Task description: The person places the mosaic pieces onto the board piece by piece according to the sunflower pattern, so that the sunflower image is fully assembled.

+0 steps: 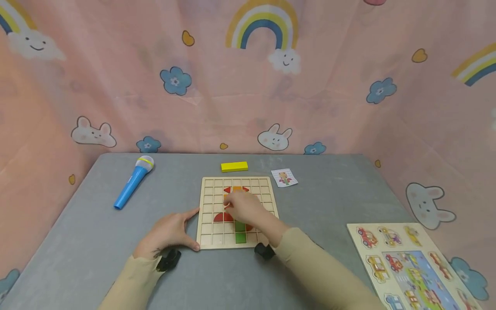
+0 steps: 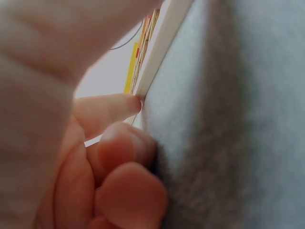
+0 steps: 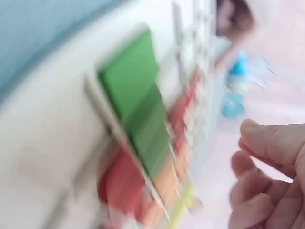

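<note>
A square wooden grid board (image 1: 209, 241) lies on the table with flat colored pieces in its cells. Two green squares (image 1: 240, 237) form a column near its front edge, with a red half-round piece (image 1: 221, 217) to their left. Red triangles flank an orange piece (image 1: 237, 189) near the far side. My left hand (image 1: 166, 234) touches the board's left edge with thumb and index finger spread. Over the middle of the board hovers my right hand (image 1: 246, 209), hiding some pieces. The right wrist view shows its thumb and loosely bent fingers (image 3: 250, 195) with nothing visible between them.
Behind the board lie a yellow bar (image 1: 234, 166) and a small pattern card (image 1: 284, 177) with a flower picture. A blue toy microphone (image 1: 133, 183) is at the left. At the right front sits a wooden vehicle puzzle (image 1: 370, 249).
</note>
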{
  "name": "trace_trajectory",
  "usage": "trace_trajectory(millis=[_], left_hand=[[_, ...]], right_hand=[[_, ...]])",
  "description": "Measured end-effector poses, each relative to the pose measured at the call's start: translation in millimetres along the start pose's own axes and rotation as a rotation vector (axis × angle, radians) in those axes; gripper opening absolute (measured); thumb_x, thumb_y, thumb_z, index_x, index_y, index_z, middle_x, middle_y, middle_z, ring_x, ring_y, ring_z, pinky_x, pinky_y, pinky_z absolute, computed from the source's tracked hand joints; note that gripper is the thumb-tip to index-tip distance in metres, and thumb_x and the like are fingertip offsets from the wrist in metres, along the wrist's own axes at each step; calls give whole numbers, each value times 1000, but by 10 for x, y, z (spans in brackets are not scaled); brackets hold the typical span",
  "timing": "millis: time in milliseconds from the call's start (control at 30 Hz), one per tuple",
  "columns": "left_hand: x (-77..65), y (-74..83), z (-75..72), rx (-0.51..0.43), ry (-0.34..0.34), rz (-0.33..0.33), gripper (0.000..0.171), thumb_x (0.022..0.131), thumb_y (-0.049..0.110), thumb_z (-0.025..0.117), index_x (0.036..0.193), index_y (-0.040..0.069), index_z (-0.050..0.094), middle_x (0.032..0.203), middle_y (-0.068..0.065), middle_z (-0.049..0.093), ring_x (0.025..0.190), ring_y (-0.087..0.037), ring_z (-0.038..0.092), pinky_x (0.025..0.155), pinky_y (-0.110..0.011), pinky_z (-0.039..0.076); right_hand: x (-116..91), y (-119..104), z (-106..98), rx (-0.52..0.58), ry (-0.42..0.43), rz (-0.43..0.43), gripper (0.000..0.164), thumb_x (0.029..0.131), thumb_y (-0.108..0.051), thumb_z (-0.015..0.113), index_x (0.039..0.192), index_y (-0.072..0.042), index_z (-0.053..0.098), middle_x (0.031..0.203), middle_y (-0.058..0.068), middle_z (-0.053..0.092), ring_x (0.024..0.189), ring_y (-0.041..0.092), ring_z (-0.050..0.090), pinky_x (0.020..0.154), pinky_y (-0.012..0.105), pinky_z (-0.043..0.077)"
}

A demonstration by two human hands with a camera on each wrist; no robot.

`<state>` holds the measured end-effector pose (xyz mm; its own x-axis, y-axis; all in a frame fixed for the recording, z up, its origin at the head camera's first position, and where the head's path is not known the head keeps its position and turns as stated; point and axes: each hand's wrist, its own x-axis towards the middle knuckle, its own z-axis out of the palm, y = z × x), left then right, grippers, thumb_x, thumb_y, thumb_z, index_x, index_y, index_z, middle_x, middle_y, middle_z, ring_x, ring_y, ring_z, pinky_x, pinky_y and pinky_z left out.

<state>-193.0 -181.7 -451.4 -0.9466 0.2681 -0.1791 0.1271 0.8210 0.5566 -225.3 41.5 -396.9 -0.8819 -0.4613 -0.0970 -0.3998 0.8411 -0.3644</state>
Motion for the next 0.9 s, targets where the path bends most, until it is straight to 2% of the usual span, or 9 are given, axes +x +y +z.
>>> trace_trajectory(millis=[133,267,333,367,500,567,633,767,900], left_hand=[[12,25,-25,-10,-2,9,116,39,44,91,141,17,42,56,0,40,51,-14,35,47,-26,24],[16,28,-70,-6,0,12,115,40,42,91,141,16,42,56,0,41,51,-14,36,47,-27,25],[13,27,-93,0,-2,6,114,41,42,91,141,16,42,56,-1,41,51,-15,36,47,-27,25],[12,27,-102,6,-3,1,114,42,42,91,141,16,41,57,0,41,52,-15,36,47,-27,25],[2,30,-115,14,-15,-26,114,42,43,91,141,17,41,57,-1,40,52,-15,36,47,-27,24],[-5,34,-107,9,-20,-41,114,41,44,91,141,18,42,58,-1,41,52,-16,37,48,-27,25],[-11,38,-92,-1,-22,-48,115,40,44,91,141,18,42,58,-2,41,53,-16,37,48,-28,25],[-20,46,-53,-6,-21,-49,115,39,44,91,140,19,42,58,-2,42,53,-17,37,48,-28,25],[-17,51,-18,-5,-23,-47,115,39,44,91,140,19,42,57,-2,42,52,-16,37,48,-28,24]], right_hand=[[-266,321,-301,16,61,77,21,84,-13,65,102,-5,70,88,5,65,73,15,54,68,32,46],[-599,704,-523,-26,66,159,13,80,-9,64,89,-1,69,77,5,61,65,13,50,61,30,43],[-780,858,-570,-57,47,202,7,77,-7,63,73,-1,65,66,3,54,58,13,44,53,29,37],[-876,918,-577,-81,40,218,8,76,-7,64,70,-1,63,65,3,53,58,13,44,53,29,37],[-1256,1028,-459,-143,-4,298,18,72,-10,69,61,-5,57,59,1,49,55,14,42,49,30,34],[-1418,1033,-353,-167,-22,330,19,71,-14,74,65,-6,58,62,2,53,58,16,46,52,32,37],[-1535,1032,-240,-169,-41,365,23,69,-15,76,63,-7,54,60,2,50,56,17,43,50,32,35],[-1660,1019,-102,-175,-63,389,20,68,-12,76,66,-6,57,62,3,52,57,17,45,52,33,38],[-1709,1015,-57,-159,-82,406,16,69,-8,74,67,-5,59,61,3,54,57,17,47,53,32,40]])
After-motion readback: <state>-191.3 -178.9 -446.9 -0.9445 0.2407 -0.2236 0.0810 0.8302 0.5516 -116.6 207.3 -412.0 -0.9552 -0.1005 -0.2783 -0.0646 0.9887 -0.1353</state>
